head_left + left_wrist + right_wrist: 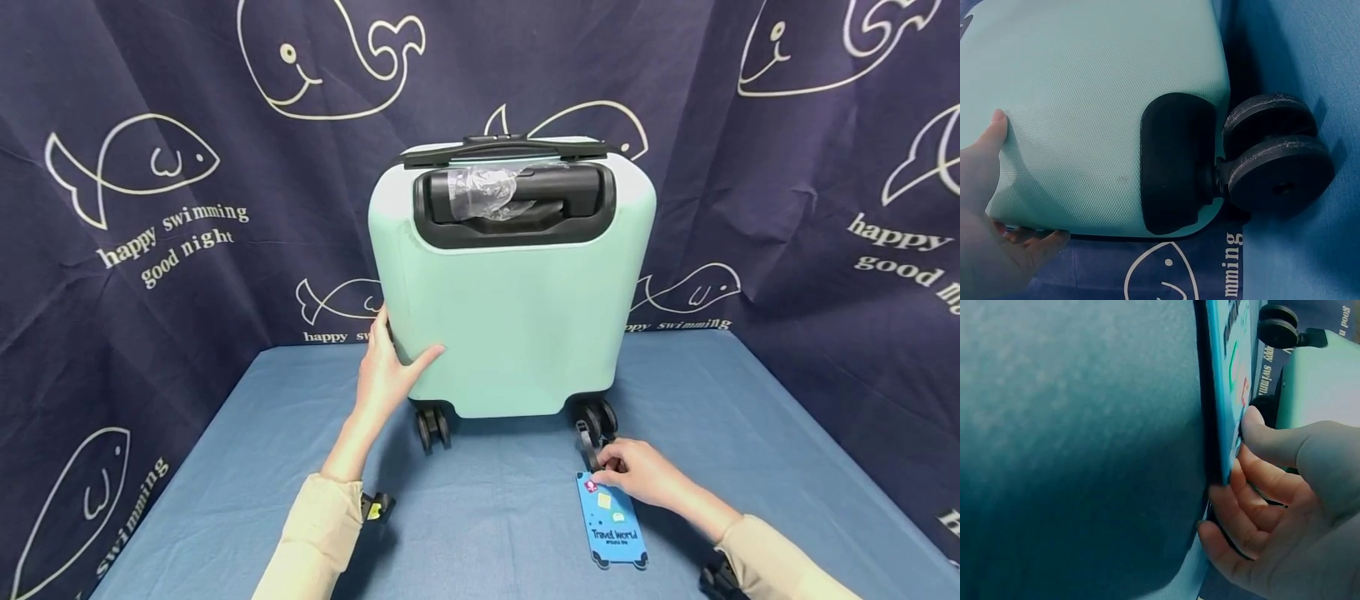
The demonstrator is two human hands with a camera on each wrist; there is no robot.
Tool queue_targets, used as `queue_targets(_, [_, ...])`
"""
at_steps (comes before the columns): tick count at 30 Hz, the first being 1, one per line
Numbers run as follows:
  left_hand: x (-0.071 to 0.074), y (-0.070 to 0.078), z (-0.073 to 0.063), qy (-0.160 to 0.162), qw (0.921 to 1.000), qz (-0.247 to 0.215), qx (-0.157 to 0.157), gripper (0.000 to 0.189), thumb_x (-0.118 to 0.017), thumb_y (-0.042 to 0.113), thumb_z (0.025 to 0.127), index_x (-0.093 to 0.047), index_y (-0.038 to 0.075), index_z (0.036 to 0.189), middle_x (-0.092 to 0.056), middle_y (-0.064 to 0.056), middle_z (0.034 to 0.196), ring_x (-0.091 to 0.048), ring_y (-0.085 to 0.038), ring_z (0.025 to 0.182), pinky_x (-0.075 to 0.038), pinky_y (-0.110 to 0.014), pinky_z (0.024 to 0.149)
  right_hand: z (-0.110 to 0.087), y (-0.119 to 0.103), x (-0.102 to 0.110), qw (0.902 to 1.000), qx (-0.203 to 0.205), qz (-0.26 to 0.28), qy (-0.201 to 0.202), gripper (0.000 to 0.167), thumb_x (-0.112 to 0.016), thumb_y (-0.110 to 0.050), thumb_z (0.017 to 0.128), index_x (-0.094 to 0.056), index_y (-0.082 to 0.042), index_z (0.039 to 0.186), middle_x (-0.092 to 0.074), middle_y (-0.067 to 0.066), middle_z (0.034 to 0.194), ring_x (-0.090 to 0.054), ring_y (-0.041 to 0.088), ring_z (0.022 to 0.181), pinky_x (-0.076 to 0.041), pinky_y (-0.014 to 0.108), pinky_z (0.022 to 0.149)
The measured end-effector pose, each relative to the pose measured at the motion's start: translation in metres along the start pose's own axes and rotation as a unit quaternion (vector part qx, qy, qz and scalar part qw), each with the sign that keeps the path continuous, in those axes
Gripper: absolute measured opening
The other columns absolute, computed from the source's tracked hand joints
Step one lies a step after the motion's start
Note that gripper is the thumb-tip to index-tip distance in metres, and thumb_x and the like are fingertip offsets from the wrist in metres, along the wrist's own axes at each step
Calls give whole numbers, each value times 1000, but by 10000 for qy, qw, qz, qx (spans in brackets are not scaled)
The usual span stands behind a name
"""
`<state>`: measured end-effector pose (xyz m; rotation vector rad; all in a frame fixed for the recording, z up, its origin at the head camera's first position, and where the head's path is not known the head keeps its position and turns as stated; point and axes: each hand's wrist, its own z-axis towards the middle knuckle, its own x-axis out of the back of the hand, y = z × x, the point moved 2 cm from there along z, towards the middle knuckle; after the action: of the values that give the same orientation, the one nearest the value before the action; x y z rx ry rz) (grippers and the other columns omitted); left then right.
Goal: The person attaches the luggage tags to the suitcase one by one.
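A mint-green suitcase [510, 325] stands upright on its black wheels in the head view. My left hand [382, 375] grips its lower left side, the thumb on the front face and the fingers round the edge. In the left wrist view the thumb lies on the textured shell [1097, 144], near a twin wheel [1279, 175]. By the right front wheel lies a blue luggage tag [609, 523] printed "Travel World", with a dark strap [587, 447] at its top. My right hand [641, 473] pinches the tag at its strap end, thumb over its edge [1225, 419].
Clear plastic film [480, 192] wraps part of the black pull handle [551, 187] in the suitcase's recess. A black carry handle [502, 150] runs across the top. Blue cloth [480, 517] covers the table, and a navy curtain [150, 333] with white whales and fish encloses it.
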<state>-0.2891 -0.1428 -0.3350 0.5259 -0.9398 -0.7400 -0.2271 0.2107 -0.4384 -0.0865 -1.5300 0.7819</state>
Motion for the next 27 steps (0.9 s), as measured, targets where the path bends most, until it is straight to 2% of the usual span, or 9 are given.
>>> queue_targets(7, [-1, -1, 0, -48, 10000, -4, 43, 101, -73, 51, 76, -14, 15, 150, -32, -12, 148, -46, -35, 124, -39, -51, 96, 2, -3, 0, 9997, -100, 224, -41, 18, -69, -9, 82, -53, -10, 74, -50, -7, 65, -41, 0, 58, -35, 19, 54])
queue_targets(14, [0, -2, 0, -31, 10000, 23, 65, 101, -72, 51, 76, -15, 14, 150, -32, -12, 148, -46, -35, 123, -39, -51, 96, 0, -4, 1, 9999, -95, -1, -143, 17, -71, -20, 81, -57, -11, 78, -46, -6, 68, -39, 2, 61, -33, 20, 56])
queue_targets(18, [0, -1, 0, -36, 10000, 31, 83, 101, -72, 51, 76, -15, 14, 150, -32, -12, 148, -46, -36, 123, -39, -51, 96, -2, -4, 3, 9997, 7, -78, -245, 20, -67, -22, 85, -50, -14, 79, -41, -7, 67, -37, 2, 60, -31, 20, 55])
queue_targets(24, [-1, -1, 0, -10, 10000, 43, 74, 102, -72, 52, 75, -14, 15, 150, -33, -12, 148, -48, -36, 121, -40, -51, 95, -4, -2, 5, 9975, -180, 387, -563, 20, -60, -23, 91, -42, -15, 83, -40, -7, 65, -37, 2, 57, -30, 21, 54])
queue_targets(27, [-2, -1, 0, 52, 10000, 62, 35, 102, -73, 51, 75, -15, 15, 150, -33, -12, 148, -49, -37, 119, -41, -51, 93, -5, -1, 6, 9971, -336, 580, -371, 18, -60, -24, 91, -46, -15, 86, -47, -7, 69, -41, 3, 60, -32, 21, 55])
